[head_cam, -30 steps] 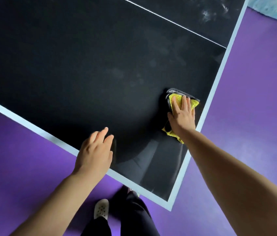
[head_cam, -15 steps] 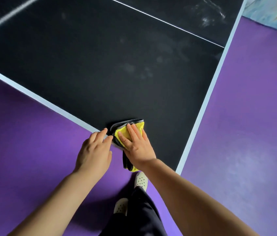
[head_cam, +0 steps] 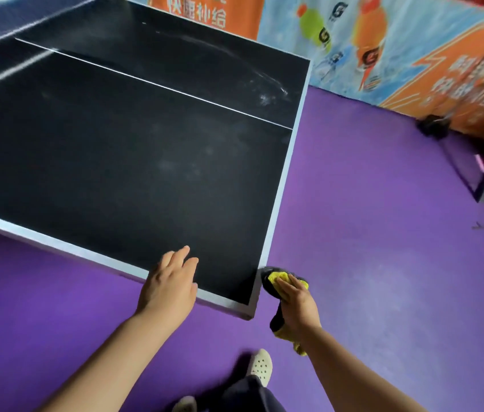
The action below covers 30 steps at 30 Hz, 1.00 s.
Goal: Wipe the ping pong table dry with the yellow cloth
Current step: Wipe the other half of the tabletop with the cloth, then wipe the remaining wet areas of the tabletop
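Two bare hands are at the near corner of the ping pong table (head_cam: 133,162). The left hand (head_cam: 169,285) lies flat on the tabletop edge, fingers extended and close together. The right hand (head_cam: 295,304) grips the yellow cloth (head_cam: 276,276) just off the corner, beside the table's side edge, above the purple floor (head_cam: 383,263).

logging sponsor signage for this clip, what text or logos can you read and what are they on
"快速补给": orange panel of the barrier banner, top cropped, somewhat blurred.
"G": logo, on the bottles printed on the banner.
Large characters on the right orange panel: too blurred to read.
Ping pong table: no text.
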### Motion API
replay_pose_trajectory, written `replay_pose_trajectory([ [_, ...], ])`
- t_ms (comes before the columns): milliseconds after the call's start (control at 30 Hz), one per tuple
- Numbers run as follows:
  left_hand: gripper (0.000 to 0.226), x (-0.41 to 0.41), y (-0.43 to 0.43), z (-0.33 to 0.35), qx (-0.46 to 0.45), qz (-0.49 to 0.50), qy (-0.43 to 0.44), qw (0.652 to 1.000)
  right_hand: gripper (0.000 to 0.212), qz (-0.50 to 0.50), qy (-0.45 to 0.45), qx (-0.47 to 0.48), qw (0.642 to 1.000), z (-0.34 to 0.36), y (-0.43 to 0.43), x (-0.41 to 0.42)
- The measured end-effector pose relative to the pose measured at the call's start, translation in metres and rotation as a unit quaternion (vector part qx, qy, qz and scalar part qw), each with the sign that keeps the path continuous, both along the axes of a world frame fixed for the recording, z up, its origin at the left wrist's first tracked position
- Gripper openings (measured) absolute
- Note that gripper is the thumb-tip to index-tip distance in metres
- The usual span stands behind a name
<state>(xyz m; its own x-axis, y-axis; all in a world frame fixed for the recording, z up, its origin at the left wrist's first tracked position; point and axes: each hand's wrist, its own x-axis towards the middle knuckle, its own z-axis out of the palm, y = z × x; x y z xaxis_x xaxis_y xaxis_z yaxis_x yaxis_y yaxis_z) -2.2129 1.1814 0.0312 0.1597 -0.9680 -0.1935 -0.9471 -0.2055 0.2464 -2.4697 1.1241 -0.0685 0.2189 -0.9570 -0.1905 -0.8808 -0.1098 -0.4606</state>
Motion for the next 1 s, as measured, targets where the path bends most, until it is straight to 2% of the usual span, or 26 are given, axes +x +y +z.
replay_pose_trajectory([
  [100, 0.047, -0.04, -0.028, 0.01, 0.003, -0.029, 0.013, 0.999, 0.04, -0.053, -0.061, -0.001, 0.997, 0.018, -0.018, -0.031],
  [267, 0.047, -0.119, -0.109, 0.022, -0.025, -0.079, 0.031, 0.996, 0.047, -0.048, -0.097, -0.05, 0.993, 0.051, -0.077, -0.074],
  [333, 0.046, -0.16, -0.148, 0.022, -0.041, -0.084, 0.066, 0.993, 0.047, -0.015, -0.097, -0.085, 0.992, 0.063, -0.108, -0.099],
  [400, 0.044, -0.205, -0.185, 0.022, -0.041, -0.047, 0.139, 0.988, 0.047, 0.016, -0.105, -0.121, 0.987, 0.074, -0.14, -0.129],
  [533, 0.051, -0.289, -0.241, 0.032, -0.02, 0.06, 0.317, 0.946, 0.053, 0.065, -0.133, -0.192, 0.97, 0.098, -0.194, -0.197],
  [633, 0.065, -0.326, -0.283, 0.044, -0.016, 0.107, 0.4, 0.91, 0.053, 0.085, -0.145, -0.225, 0.96, 0.113, -0.239, -0.229],
  [767, 0.07, -0.341, -0.344, 0.055, 0.002, 0.154, 0.466, 0.871, 0.054, 0.103, -0.18, -0.246, 0.947, 0.115, -0.297, -0.239],
  [900, 0.071, -0.346, -0.419, 0.057, -0.022, 0.17, 0.486, 0.857, 0.06, 0.108, -0.2, -0.245, 0.942, 0.11, -0.367, -0.244],
  [1000, 0.061, -0.347, -0.486, 0.056, -0.036, 0.163, 0.506, 0.847, 0.065, 0.121, -0.197, -0.255, 0.939, 0.111, -0.429, -0.241],
])
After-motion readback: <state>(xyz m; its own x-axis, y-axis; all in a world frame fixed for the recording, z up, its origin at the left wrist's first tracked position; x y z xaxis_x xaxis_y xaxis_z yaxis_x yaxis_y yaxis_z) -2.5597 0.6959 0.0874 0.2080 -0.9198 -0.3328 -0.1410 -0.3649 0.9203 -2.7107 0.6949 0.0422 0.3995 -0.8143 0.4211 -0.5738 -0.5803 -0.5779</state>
